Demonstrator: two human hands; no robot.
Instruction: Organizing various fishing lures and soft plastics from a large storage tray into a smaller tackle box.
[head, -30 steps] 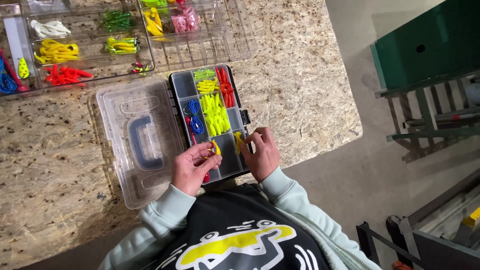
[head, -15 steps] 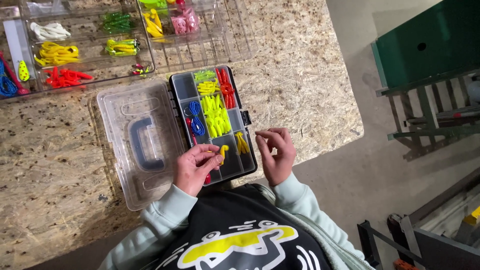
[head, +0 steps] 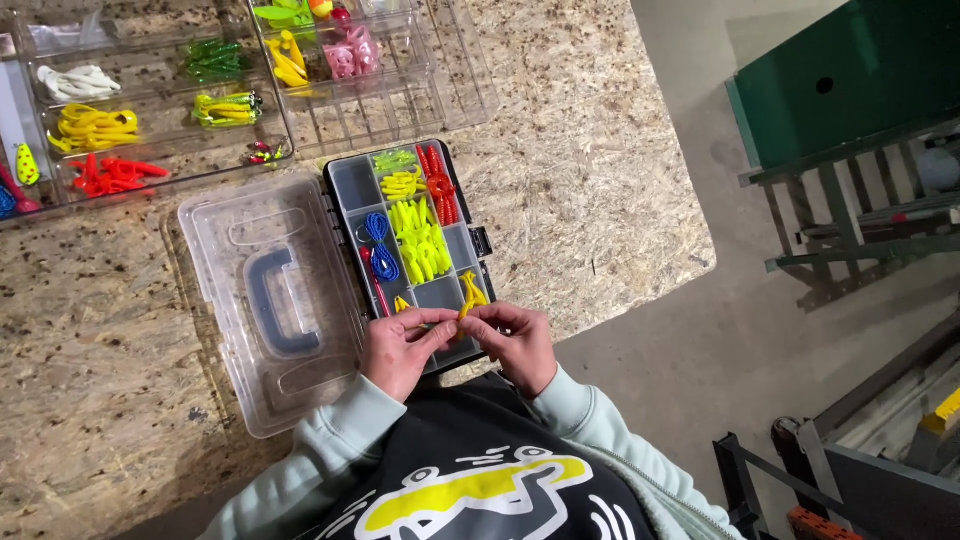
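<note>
— Since half a second ago we are bringing our two hands together: the right hand (head: 517, 345) was apart, off to the right side of the small organizer box (head: 415, 250), and now its fingertips are meeting those of the left hand (head: 398, 350) at the box's near edge.

— And what are we gripping?

— We are pinching a small yellow-orange soft lure (head: 464, 307) between both hands, fingers closed on it. Its long axis is running roughly left to right between the fingertips, with one end curling up toward the box. Both hands are touching it, so neither is nearer; how firmly each one is gripping we cannot tell.

— Moving outward from there?

— Just beyond our fingers, in the box's near right compartment, another yellow-orange piece (head: 472, 290) is lying. Farther in, we are seeing bright yellow lures (head: 422, 240) in the middle compartments, blue ones (head: 379, 248) on the left side, red ones (head: 439, 186) at the far right corner and green ones (head: 393, 160) at the far edge. The box's clear lid (head: 265, 300) is lying open, hinged flat to the left of the box. Beyond the box's far edge, larger clear trays (head: 300, 140) are holding yellow, red, green, white and pink lures on the chipboard table (head: 580, 180).
</note>
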